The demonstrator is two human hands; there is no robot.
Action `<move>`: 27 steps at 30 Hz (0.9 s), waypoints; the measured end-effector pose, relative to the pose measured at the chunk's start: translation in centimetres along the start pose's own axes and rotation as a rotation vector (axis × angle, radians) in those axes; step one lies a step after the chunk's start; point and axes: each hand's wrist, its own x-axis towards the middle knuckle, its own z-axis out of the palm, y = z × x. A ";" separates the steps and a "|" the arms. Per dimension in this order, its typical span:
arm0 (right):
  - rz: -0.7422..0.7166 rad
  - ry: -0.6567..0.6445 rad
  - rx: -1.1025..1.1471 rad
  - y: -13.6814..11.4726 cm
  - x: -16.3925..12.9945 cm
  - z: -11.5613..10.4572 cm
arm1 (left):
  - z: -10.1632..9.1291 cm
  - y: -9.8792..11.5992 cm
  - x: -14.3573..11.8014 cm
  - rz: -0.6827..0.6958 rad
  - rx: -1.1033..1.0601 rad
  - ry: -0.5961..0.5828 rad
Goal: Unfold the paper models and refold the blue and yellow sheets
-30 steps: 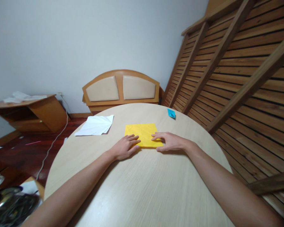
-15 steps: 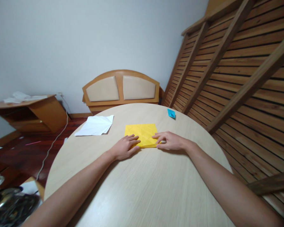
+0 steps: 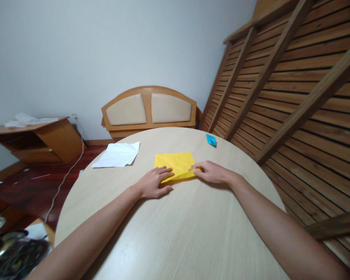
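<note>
Creased yellow square paper sheet lies flat near the centre of the round pale wood-grain tabletop, a bit toward the far edge. Left hand rests palm-down at the sheet's near-left corner, fingers spread and laid flat on the paper w/ nothing gripped. Right hand sits at the near-right corner; thumb & forefinger tips meet on the paper edge there, pinching it, and that corner looks lifted slightly off the surface. Remaining right-hand fingers are curled loosely beside the pinch. Both forearms stretch across the tabletop from the near side.

Crumpled white paper sheet lies at the left rim of the tabletop, well apart from the yellow one. Small blue folded paper piece sits near the far-right rim. Beyond the tabletop: wooden headboard w/ two beige padded panels leaning against the wall, slatted wooden bed frame propped at right, low wooden cabinet at left w/ white papers on top.
</note>
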 end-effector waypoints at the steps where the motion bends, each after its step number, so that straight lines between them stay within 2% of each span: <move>1: -0.002 -0.006 0.002 0.1 0.0 -0.1 | 0.0 0.0 0.0 -0.002 -0.004 0.005; 10: -0.019 0.010 -0.017 0.8 0.1 -0.2 | 0.0 -0.4 0.1 -0.053 -0.013 0.047; 13: -0.021 0.027 -0.078 0.4 0.1 -0.2 | -0.5 0.1 0.1 -0.075 0.035 0.105; 16: -0.032 0.057 -0.165 0.0 0.1 0.0 | -0.8 0.9 0.2 -0.041 0.085 0.160; 21: -0.109 0.052 -0.190 -1.2 0.5 1.0 | -0.3 1.8 0.7 0.030 0.128 0.133; 27: -0.210 -0.029 -0.177 -3.0 0.7 2.1 | 0.2 0.9 0.9 0.049 0.116 0.086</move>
